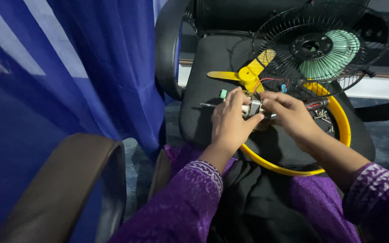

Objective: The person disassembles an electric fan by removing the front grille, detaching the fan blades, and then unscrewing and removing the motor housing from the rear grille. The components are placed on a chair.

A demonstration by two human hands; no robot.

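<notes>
My left hand [230, 120] and my right hand [289, 112] meet over the black chair seat [212, 67]. Together they grip a small silver metal fan motor [253, 108], the left from its left side, the right from its right. Red and blue wires [278, 83] run from the motor up toward a black wire fan guard [314, 49] with a green blade behind it. A yellow fan blade piece [241, 74] lies just beyond my fingers. A yellow ring [341, 119] curves around under my right wrist.
Several loose screws [323, 116] lie inside the yellow ring at the right. A small green part [223, 93] sits by my left fingers. A blue curtain [68, 67] hangs at the left. A brown chair armrest [68, 180] is near the lower left.
</notes>
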